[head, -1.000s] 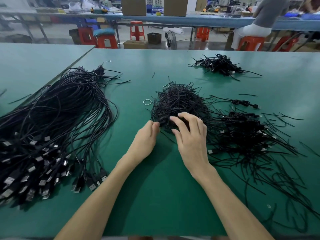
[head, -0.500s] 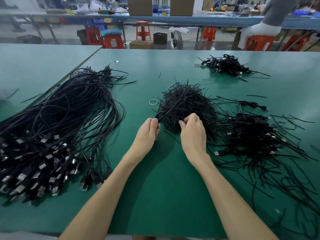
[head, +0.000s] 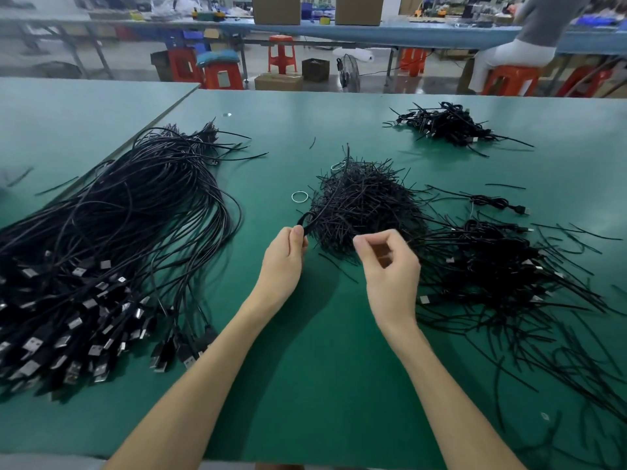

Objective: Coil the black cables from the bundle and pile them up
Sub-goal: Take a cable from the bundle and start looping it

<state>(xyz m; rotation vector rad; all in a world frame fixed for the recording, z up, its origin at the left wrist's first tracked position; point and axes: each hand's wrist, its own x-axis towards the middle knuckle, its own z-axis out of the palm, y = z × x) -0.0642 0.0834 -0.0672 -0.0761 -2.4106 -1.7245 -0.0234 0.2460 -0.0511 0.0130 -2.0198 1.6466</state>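
- Bundle of black cables (head: 112,239): lies uncoiled, well off outer side of L hand (head: 284,257). USB plugs (head: 78,334) are fanned toward near table edge. Touched by neither hand.
- Pile of coiled cables (head: 492,276): just off outer side of R hand (head: 390,269). A smaller pile (head: 448,125) is seen far ahead of R hand.
- Heap of short ties (head: 364,205): directly ahead of both hands.
- L hand: thumb + forefinger are pinched on one tie strand (head: 330,195). It is looped at the pinch, then runs up across the heap, far end sticking up.
- R hand: fingers are curled in, thumb close to index. Nothing is seen in it. It is held just clear of heap's near edge.
- Change vs 0.5 s ago: both hands were at heap's near edge. R hand has now been drawn back, and a single strand is partly pulled free by L.
- Judged: tie picking approx. done; a cable is then to be fetched from the bundle, i.e. a reach to L side.
- Room: bare green table (head: 322,368) lies between forearms and down to near edge, judged enough for coiling.
- Loose ties are scattered beside R wrist.
- Rubber ring (head: 300,197) lies just ahead of L hand.
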